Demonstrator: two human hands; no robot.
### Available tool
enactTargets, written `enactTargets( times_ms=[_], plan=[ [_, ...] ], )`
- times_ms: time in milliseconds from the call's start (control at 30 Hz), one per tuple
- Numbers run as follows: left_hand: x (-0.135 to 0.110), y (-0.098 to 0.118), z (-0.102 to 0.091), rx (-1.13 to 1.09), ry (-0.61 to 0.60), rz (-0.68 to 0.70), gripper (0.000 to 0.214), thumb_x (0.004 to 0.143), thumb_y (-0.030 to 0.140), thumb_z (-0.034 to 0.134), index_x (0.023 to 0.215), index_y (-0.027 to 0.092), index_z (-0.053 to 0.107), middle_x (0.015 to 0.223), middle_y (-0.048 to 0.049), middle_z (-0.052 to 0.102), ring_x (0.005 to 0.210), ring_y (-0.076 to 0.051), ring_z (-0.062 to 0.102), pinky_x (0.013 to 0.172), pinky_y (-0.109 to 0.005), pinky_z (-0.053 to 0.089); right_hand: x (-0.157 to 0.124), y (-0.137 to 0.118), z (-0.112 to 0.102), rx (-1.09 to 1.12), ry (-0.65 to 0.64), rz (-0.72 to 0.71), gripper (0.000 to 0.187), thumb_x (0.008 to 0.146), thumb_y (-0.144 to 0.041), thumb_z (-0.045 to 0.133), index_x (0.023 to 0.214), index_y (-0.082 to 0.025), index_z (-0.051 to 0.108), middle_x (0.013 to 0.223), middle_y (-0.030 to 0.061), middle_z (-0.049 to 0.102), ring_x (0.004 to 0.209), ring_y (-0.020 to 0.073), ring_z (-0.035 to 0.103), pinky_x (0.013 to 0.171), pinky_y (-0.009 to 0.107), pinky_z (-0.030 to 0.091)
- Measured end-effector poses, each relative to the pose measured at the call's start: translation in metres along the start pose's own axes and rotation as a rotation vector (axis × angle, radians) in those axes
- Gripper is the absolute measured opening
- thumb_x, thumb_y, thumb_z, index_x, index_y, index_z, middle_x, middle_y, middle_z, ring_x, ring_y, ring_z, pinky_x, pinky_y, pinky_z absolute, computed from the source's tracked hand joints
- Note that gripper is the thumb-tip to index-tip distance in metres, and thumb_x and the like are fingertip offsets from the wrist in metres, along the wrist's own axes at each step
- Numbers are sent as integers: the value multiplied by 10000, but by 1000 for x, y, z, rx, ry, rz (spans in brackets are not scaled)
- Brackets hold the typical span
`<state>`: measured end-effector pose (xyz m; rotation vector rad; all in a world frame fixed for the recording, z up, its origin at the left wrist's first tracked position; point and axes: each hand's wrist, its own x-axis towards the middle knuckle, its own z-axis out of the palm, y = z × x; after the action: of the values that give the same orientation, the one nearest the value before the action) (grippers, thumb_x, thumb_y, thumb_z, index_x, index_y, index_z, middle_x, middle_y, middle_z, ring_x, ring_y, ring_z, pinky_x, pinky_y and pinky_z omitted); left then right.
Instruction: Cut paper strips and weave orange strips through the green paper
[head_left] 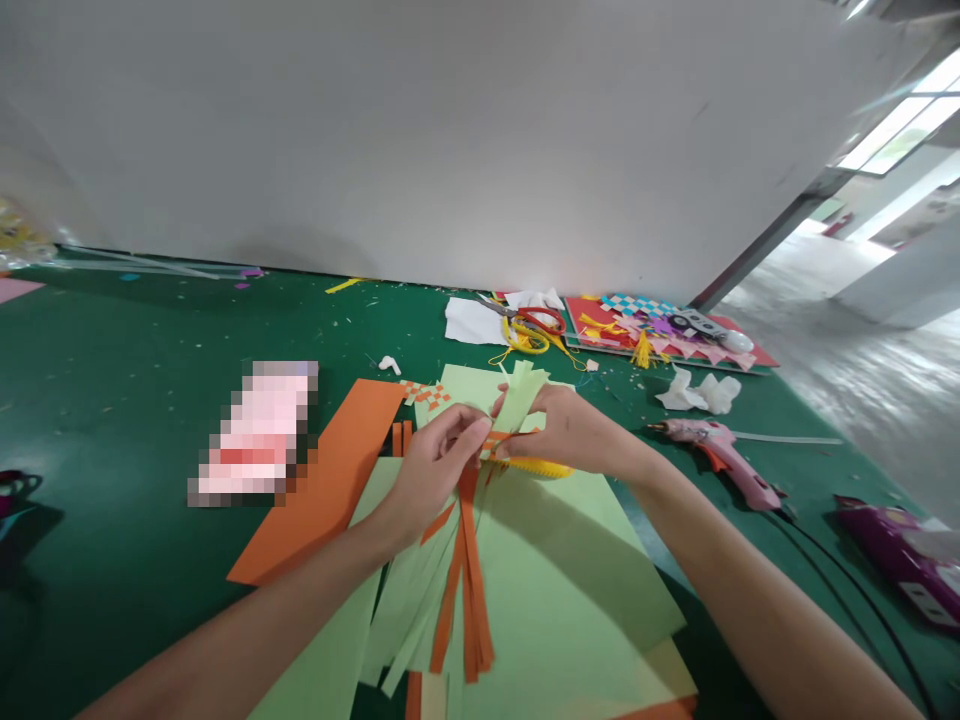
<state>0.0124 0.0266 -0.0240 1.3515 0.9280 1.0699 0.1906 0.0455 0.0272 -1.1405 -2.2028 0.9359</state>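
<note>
My left hand point(437, 462) and my right hand point(564, 432) meet over a woven piece of orange paper strips point(466, 570) and light green paper strips point(523, 392). My left fingers pinch the strips where they cross. My right fingers are closed on the same weave from the right side. The orange strips hang toward me over light green paper sheets point(570, 580). A yellow object point(541, 467) peeks out under my right hand.
An orange sheet point(330, 480) lies to the left on the green table point(112, 400). A pink glue gun point(716, 452) with a black cord lies to the right. Red-handled scissors point(534, 318), white paper, woven samples point(645, 322) and crumpled tissue point(701, 392) sit farther back.
</note>
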Motion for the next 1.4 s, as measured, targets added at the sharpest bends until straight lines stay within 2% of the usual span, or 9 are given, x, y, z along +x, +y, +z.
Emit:
enactTargets(
  times_ms=[67, 167, 300, 400, 600, 767, 1100, 1267, 1400],
  plan=[
    [-1, 2, 1, 32, -46, -10, 185, 864, 329, 552, 760, 179, 580, 695, 23, 545, 667, -109, 504, 638, -200, 396, 0, -1, 1, 28, 3, 123, 53, 720, -239, 661, 726, -206, 702, 769, -21, 662, 775, 153, 588, 690, 242, 433],
    [-1, 5, 1, 61, -55, -26, 191, 862, 313, 554, 738, 168, 574, 680, 24, 558, 650, -106, 502, 632, -200, 395, 0, 0, 2, 52, 6, 268, 128, 668, -302, 687, 651, -177, 665, 683, -15, 617, 682, 148, 550, 605, 244, 406],
    [-1, 5, 0, 65, -7, -46, 207, 860, 322, 556, 724, 166, 569, 636, 35, 526, 601, -94, 482, 592, -192, 391, 0, 4, 0, 183, -37, 322, 163, 663, -319, 686, 638, -164, 643, 670, -14, 590, 653, 125, 519, 613, 243, 401],
    [1, 1, -1, -2, 6, -70, 210, 860, 348, 557, 746, 172, 573, 675, 32, 533, 626, -99, 508, 621, -203, 417, 1, 7, 2, 252, -32, 365, 195, 657, -336, 689, 610, -157, 627, 589, -32, 531, 567, 94, 454, 541, 222, 358],
    [4, -6, -3, -54, 22, -48, 228, 864, 358, 546, 733, 176, 592, 697, 19, 531, 655, -110, 498, 627, -213, 434, 3, 10, 15, 257, 108, 379, 226, 656, -362, 688, 597, -154, 624, 545, -49, 469, 511, 72, 350, 485, 217, 277],
    [4, -7, -4, -71, 45, -63, 211, 856, 353, 563, 734, 182, 590, 706, 22, 521, 670, -110, 493, 619, -204, 418, 4, 10, 14, 251, 112, 413, 229, 655, -374, 691, 619, -160, 622, 578, -43, 497, 518, 78, 370, 482, 226, 263],
    [4, -8, -4, -98, 64, -84, 214, 853, 365, 561, 776, 172, 616, 744, 5, 565, 661, -117, 518, 626, -223, 443, 7, 19, 22, 438, 290, 448, 264, 627, -358, 727, 590, -158, 558, 555, -53, 466, 544, 89, 403, 501, 227, 291],
    [4, -7, -3, -98, 58, -86, 207, 849, 351, 569, 766, 170, 627, 714, 9, 570, 639, -111, 526, 631, -220, 448, 7, 18, 25, 516, 300, 457, 284, 625, -378, 733, 588, -161, 554, 557, -47, 504, 536, 93, 419, 508, 235, 321],
    [3, -7, -3, -95, 66, -85, 208, 847, 351, 571, 766, 169, 630, 718, 7, 571, 641, -111, 528, 625, -217, 449, 7, 17, 24, 471, 320, 451, 286, 623, -381, 731, 576, -161, 555, 543, -52, 485, 525, 87, 401, 496, 233, 300]
  ],
)
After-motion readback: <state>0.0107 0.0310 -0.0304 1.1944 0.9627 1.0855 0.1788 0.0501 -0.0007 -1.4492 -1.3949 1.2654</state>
